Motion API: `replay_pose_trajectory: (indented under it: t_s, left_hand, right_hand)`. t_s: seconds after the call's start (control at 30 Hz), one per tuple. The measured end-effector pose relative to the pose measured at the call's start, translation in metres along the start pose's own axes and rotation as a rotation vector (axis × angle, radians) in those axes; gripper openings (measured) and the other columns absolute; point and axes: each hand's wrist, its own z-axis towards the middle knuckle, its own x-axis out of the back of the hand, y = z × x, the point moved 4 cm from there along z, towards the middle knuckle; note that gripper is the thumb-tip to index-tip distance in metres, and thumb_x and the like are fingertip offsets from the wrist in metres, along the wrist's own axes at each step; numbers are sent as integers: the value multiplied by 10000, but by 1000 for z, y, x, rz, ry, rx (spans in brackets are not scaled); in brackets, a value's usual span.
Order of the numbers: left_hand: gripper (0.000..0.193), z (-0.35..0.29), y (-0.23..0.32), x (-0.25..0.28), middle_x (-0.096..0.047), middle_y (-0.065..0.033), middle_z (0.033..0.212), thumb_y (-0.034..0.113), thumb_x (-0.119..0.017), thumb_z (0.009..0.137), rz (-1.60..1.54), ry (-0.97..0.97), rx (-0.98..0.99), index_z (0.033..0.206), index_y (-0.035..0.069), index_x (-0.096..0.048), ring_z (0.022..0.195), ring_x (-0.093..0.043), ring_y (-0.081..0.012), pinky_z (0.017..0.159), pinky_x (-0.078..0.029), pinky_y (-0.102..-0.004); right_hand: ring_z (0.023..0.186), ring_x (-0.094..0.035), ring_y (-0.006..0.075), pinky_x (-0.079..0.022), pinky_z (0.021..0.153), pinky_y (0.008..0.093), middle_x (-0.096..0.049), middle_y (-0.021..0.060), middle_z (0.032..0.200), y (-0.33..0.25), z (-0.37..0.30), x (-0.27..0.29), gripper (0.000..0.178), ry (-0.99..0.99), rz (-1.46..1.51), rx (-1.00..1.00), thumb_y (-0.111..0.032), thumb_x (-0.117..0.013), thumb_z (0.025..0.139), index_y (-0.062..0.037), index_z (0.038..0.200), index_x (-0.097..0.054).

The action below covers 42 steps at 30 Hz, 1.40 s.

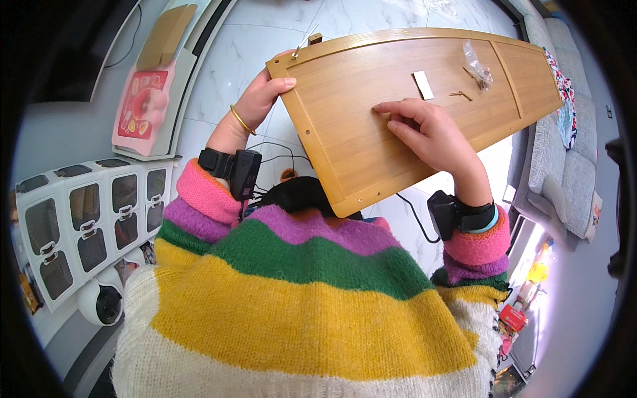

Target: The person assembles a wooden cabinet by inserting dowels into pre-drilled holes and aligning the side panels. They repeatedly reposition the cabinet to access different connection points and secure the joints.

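A long wooden panel (352, 146) with a raised frame lies tilted across in front of me. My left hand (262, 93) grips its left corner, thumb on top and the other fingers hidden beneath. Close by that thumb, a thin silver rod (305, 41), perhaps a hex key, stands at a corner hole. Over the panel's middle is my right hand (428, 132), index finger stretched out to the surface and thumb apart; nothing shows in it. Beyond it lie a small white rectangular piece (423, 85), several bronze-coloured screws (460, 95) and a clear plastic bag (478, 66) with small hardware.
Dark cables (421, 219) run over the white tiled floor (259, 40) below the panel. A grey sofa (564, 146) stands at the right. Toward the left are a white cabinet (99, 205) with dark windows and a pink tray-like toy (142, 109) with a cardboard piece beyond it.
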Motion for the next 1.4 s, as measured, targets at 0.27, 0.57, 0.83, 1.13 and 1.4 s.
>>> replay_pose_trajectory:
  t_s: [0.27,0.57,0.83,1.13,1.4]
  left_hand:
    - [614,-3,3,-1,-460,-85,1196,234,-554,753,39,29,33,1296,29,-354,1142,-389,-179,1009,-248,-307]
    - [604,-2,4,-2,-470,-81,1184,240,-547,754,45,11,32,1292,38,-363,1120,-410,-171,1000,-264,-296]
    - [629,0,3,0,-444,-83,1219,231,-532,773,99,-13,-10,1314,12,-297,1125,-423,-162,973,-314,-288]
    - [629,1,4,-3,-452,-85,1216,235,-547,768,64,-47,-16,1304,5,-311,1132,-419,-167,983,-304,-292]
    - [627,-2,9,-7,-442,-55,1153,245,-573,715,90,-37,-38,1266,68,-333,1096,-397,-158,966,-293,-294]
  right_hand:
    - [698,-561,280,-456,645,342,-574,129,758,-6,0,-2,218,-14,-18,10,-60,-554,755,-57,962,-620]
    - [620,-506,158,-429,582,269,-543,63,727,-6,5,-1,271,-101,17,36,-7,-550,771,-50,1035,-593]
    - [639,-560,164,-455,607,282,-594,85,741,-26,44,31,262,-55,-245,101,-89,-543,815,-33,1070,-570]
    - [693,-590,221,-467,659,306,-617,121,781,-24,37,10,282,-155,-224,0,-85,-552,784,-36,1061,-577]
    - [626,-558,159,-460,609,276,-596,83,739,-14,25,7,295,-145,-133,-113,-56,-573,787,-48,1082,-571]
